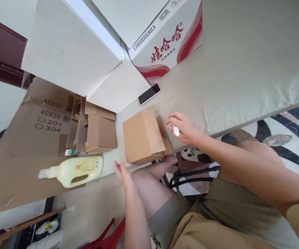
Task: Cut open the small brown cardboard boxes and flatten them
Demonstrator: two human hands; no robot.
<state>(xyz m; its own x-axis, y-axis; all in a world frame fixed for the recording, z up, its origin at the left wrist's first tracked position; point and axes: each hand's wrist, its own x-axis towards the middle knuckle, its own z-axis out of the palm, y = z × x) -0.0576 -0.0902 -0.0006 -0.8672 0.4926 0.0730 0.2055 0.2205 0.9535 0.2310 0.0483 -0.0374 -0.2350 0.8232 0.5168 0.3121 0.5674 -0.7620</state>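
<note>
A small brown cardboard box (141, 136) sits on the table's near edge, a flap jutting out on its right side. My right hand (182, 128) is just right of the box, apart from it, with fingers curled round a small white object (176, 130); its kind cannot be made out. My left hand (125, 174) is raised just below the box's lower left corner, fingers stretched out and nothing in them. Behind the box lies a phone (150, 93) with a dark screen.
Other brown boxes (101, 131) stand at left by a large printed carton (43, 117). A pale yellow jug (79, 169) lies near a small bottle (73, 152). White boxes (71, 45) and a red-and-white carton (169, 45) stand at the back of the table (243, 69).
</note>
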